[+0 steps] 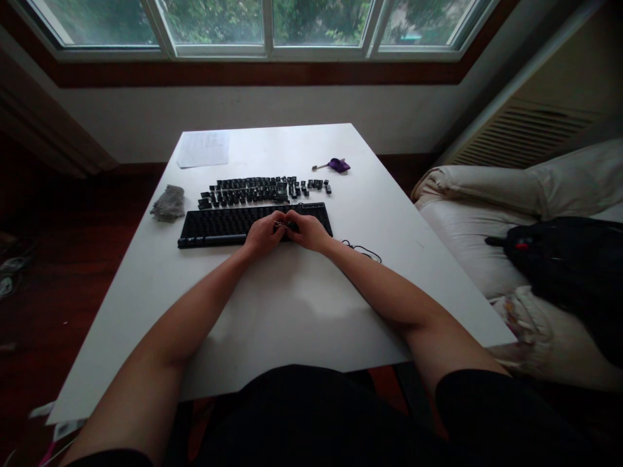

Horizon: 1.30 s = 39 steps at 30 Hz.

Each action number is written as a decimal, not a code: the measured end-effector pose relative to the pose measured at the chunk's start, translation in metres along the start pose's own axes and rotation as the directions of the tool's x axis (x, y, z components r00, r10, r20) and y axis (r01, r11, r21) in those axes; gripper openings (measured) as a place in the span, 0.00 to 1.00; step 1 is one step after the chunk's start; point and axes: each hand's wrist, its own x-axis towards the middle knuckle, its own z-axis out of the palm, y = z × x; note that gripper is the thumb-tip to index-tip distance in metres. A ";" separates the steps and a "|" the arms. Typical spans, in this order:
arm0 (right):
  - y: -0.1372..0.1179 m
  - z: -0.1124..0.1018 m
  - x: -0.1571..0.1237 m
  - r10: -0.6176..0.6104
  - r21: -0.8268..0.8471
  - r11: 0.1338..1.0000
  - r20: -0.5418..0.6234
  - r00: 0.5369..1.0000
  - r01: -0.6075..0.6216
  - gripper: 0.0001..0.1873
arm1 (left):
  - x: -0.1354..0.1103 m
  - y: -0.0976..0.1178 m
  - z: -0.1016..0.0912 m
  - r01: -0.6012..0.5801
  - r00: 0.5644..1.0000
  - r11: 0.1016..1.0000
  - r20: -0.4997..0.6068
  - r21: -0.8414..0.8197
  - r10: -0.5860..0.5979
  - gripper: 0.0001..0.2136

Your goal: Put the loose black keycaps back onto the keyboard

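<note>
A black keyboard with its keycaps off lies across the middle of the white table. Behind it, several loose black keycaps are laid out in rows. My left hand and my right hand meet over the keyboard's right part, fingers curled and pinched together around a small metal tool that I can barely make out. Both hands rest on or just above the keyboard's front edge.
A grey cloth lies left of the keyboard, a sheet of paper at the far left corner, a purple tool at the back right. A thin cable trails right. A sofa with a black bag stands to the right.
</note>
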 end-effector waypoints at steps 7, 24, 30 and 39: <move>-0.002 -0.001 0.000 0.003 -0.022 1.000 0.002 1.000 -0.003 0.15 | 0.000 0.002 -0.001 0.028 1.000 1.000 0.012 -0.010 -0.028 0.11; -0.002 -0.001 0.000 0.007 -0.001 1.000 0.005 1.000 -0.007 0.15 | 0.001 0.002 0.000 0.031 0.999 0.999 0.014 0.015 -0.031 0.10; -0.003 -0.002 0.000 0.003 -0.005 1.000 0.011 1.000 -0.003 0.15 | 0.000 0.003 -0.001 0.030 0.999 0.999 0.017 -0.019 -0.030 0.10; -0.002 -0.002 0.000 0.002 -0.008 1.000 0.011 1.000 -0.002 0.15 | 0.001 0.000 0.002 0.021 1.000 1.000 0.008 0.001 -0.021 0.10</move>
